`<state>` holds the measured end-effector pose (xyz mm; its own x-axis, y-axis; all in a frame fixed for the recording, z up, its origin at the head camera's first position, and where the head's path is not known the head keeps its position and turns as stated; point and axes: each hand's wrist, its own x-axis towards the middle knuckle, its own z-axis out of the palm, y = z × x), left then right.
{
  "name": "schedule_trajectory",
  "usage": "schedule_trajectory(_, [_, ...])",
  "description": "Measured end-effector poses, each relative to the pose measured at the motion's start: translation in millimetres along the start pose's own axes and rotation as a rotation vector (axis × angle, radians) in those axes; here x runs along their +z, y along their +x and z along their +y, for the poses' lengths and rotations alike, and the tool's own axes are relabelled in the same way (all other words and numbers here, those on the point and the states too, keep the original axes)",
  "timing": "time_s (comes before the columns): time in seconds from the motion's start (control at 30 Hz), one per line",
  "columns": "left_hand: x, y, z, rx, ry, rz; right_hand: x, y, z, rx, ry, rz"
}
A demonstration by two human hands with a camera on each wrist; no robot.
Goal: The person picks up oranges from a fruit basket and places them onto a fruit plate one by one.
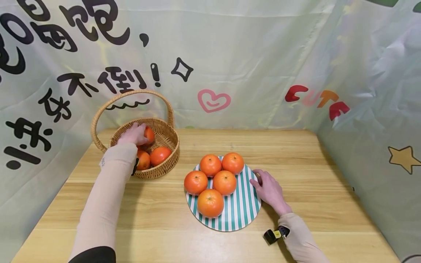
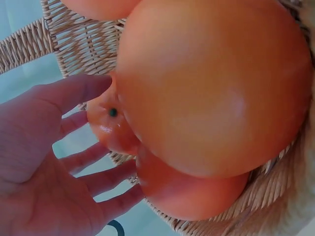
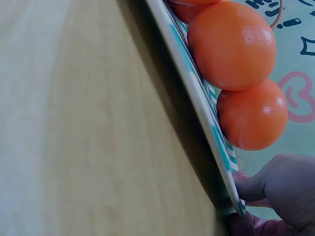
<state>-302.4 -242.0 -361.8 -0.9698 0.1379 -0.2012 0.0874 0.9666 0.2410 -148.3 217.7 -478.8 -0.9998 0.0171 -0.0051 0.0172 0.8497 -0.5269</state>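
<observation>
My left hand (image 1: 133, 134) reaches into a wicker basket (image 1: 164, 168), beside an orange (image 1: 150, 134) at the back. In the left wrist view its fingers are spread and fairly straight, with the thumb and fingertips right at the orange with a green stem dot (image 2: 109, 125). Two more oranges lie nearer the basket's front, one of them (image 1: 160, 156) to the right. On a round plate with green and white stripes (image 1: 243, 204) sit several oranges (image 1: 210, 202). My right hand (image 1: 271, 190) pinches the plate's right rim, thumb on top and fingers below.
The basket's tall arched handle (image 1: 131, 93) rises over its back. A wooden table (image 1: 296, 157) bears both basket and plate. Printed cloth (image 1: 256, 54) hangs behind and at the sides. A black device (image 1: 271, 236) sits at the right wrist.
</observation>
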Motion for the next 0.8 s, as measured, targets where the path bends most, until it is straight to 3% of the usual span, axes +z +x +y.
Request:
schedule_trajectory(0.17, [1.4, -1.7, 2.8, 0.055, -0.022, -0.005, 1.3, -0.1, 0.4, -0.006, 0.001, 0.002])
schedule_trajectory(0.33, [2.8, -1.4, 4.5, 0.048, -0.029, -0.006, 1.3, -0.5, 0.5, -0.012, 0.006, 0.002])
schedule_trajectory(0.8, [3.2, -10.4, 15.3, 0.035, -0.069, -0.093, -0.5, -0.3, -0.8, -0.003, -0.005, 0.004])
